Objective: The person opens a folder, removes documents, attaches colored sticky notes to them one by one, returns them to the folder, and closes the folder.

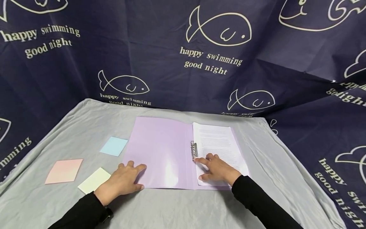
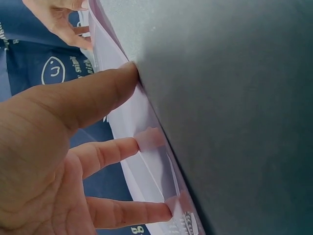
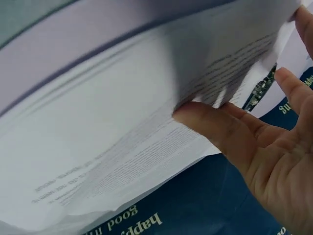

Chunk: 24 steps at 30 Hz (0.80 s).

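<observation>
Rests left hand [image 1: 121, 181], with fingers extended, on lower-left corner of purple folder [image 1: 160, 146], spread flat on grey-clothed counter [image 1: 160, 210]. Holds right hand [image 1: 219, 168], with fingers loosely straightened, over printed sheets [image 1: 215, 140], forefinger at metal clip [image 1: 193, 149]. Has blue note [image 1: 113, 146], pink note [image 1: 64, 171] and pale yellow note [image 1: 94, 179] to folder's left.

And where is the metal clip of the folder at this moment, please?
In the head view, the metal clip sits just right of centre, at the left edge of the printed sheets, by the right hand.
</observation>
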Each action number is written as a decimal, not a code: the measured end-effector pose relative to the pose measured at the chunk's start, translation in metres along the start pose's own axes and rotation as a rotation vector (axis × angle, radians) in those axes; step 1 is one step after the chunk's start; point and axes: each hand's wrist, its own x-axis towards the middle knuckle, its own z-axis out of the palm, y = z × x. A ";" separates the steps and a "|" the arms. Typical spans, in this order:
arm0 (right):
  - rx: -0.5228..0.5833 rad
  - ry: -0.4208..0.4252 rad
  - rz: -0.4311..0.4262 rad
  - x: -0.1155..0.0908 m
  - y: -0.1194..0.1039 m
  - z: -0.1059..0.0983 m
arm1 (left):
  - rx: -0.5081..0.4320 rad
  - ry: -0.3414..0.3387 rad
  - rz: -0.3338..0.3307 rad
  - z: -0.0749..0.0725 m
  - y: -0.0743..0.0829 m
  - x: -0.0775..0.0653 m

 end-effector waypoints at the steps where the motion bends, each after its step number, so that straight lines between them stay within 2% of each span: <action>1: -0.003 -0.003 -0.004 0.000 0.000 0.001 | 0.000 -0.001 0.000 0.000 0.000 0.000; 8: -0.062 0.008 -0.014 -0.003 0.000 0.004 | 0.006 0.003 -0.002 0.001 0.000 0.000; 18: -0.088 -0.039 0.013 0.005 -0.006 -0.005 | 0.002 0.004 -0.003 0.000 -0.001 0.000; 24: -0.024 -0.009 -0.003 0.002 -0.002 -0.003 | 0.003 0.015 0.005 -0.001 0.000 -0.001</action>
